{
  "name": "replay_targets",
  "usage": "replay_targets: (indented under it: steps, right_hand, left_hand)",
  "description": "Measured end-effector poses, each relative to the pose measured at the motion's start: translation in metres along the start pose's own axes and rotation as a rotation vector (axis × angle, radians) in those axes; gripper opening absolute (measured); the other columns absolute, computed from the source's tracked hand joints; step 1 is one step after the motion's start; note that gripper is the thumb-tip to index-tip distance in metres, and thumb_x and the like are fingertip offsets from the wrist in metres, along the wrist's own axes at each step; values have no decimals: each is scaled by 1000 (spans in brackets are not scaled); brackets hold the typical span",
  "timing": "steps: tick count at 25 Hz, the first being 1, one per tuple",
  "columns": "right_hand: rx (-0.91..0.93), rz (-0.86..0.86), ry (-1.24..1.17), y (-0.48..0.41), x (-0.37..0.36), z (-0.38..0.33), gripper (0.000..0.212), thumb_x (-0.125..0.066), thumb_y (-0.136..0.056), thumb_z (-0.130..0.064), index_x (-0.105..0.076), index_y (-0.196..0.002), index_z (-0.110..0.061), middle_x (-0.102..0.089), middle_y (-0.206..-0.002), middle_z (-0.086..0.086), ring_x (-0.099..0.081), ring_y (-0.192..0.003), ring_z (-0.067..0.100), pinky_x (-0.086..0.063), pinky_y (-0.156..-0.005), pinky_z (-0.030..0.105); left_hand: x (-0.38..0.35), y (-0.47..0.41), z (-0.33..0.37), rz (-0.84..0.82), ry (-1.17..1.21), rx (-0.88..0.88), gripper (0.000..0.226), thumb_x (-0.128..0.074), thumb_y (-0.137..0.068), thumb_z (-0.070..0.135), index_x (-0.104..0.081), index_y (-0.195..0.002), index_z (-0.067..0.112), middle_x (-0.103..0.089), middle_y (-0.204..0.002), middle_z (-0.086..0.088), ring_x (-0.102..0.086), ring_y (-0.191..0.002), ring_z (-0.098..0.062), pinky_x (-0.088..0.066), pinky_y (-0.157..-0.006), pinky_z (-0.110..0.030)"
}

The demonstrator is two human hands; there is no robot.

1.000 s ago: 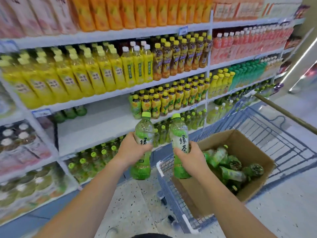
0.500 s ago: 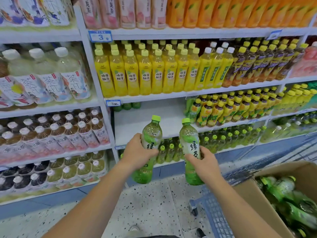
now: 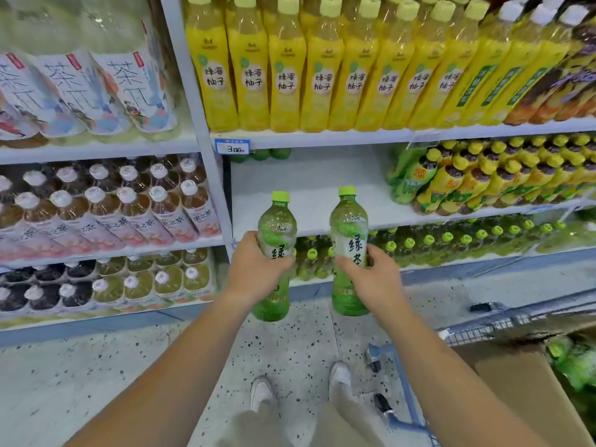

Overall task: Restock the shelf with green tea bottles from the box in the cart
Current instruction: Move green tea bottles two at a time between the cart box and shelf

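My left hand (image 3: pixel 258 269) grips one upright green tea bottle (image 3: pixel 276 221) around its label. My right hand (image 3: pixel 371 275) holds a second green tea bottle (image 3: pixel 349 227), also upright. Both bottles hang in front of a mostly bare white shelf (image 3: pixel 306 188), just below its front edge. A few green caps (image 3: pixel 261 154) show at the back of that shelf. The cardboard box (image 3: pixel 516 382) sits in the cart (image 3: pixel 467 333) at the lower right, with green bottles (image 3: pixel 574 362) inside.
Yellow drink bottles (image 3: pixel 322 75) fill the shelf above. Yellow-capped bottles (image 3: pixel 483 175) occupy the right part of the same shelf. Small green bottles (image 3: pixel 451 240) line the shelf below. Pale tea bottles (image 3: pixel 113 214) fill the left bay. My shoes (image 3: pixel 261 391) stand on speckled floor.
The view has swung left and closer to the shelves; the cart and box slid to the lower right edge. Both hands keep their bottles, now nearer the bare shelf.
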State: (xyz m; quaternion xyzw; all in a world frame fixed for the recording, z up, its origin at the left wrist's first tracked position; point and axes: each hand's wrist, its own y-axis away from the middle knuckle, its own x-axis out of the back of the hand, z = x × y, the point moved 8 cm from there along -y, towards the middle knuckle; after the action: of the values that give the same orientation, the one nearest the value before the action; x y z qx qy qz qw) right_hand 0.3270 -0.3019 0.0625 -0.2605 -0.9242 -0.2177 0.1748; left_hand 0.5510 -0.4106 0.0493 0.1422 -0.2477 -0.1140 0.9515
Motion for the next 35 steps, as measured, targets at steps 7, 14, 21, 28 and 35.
replay_targets:
  steps: [7, 14, 21, 28, 35]
  right_hand:
    - [-8, -20, 59, -99, -19, 32, 18, -75, -85, -43, -67, -93, -29, -72, -86, -13, -68, -76, 4, -50, -58, 26]
    - [161, 0, 59, -222, -11, 63, 26, -78, -82, -38, -57, -97, -31, -70, -86, -10, -64, -70, -5, -48, -56, 22]
    - [383, 36, -57, -297, -12, 72, 35, -80, -84, -33, -52, -105, -33, -68, -98, -14, -66, -85, -6, -52, -66, 14]
    - [489, 0, -141, -321, -29, 82, 44, -79, -87, -21, -44, -113, -32, -61, -109, -21, -59, -99, -15, -45, -74, 2]
    - [471, -73, -35, -316, -36, 103, 45, -80, -85, -26, -49, -106, -50, -61, -103, -45, -56, -99, -25, -40, -74, -6]
  left_hand:
    - [-44, -67, -24, 81, 30, 1, 45, -85, -67, 41, -59, -103, 33, -69, -90, 13, -65, -78, 0, -47, -60, -23]
    - [-106, -164, -3, 148, 89, -182, 48, -87, -66, 40, -56, -103, 40, -68, -91, 25, -64, -80, 7, -44, -58, -12]
    - [-155, -221, 16, 219, 146, -397, 56, -91, -68, 29, -51, -106, 42, -60, -101, 38, -60, -88, 16, -42, -67, 0]
    - [-171, -242, 15, 224, 201, -526, 63, -90, -74, 21, -49, -118, 40, -65, -106, 32, -64, -98, 9, -48, -78, -5]
    - [-184, -244, -31, 188, 43, -394, 64, -93, -69, 34, -50, -108, 62, -50, -118, 24, -54, -105, 17, -45, -81, -2]
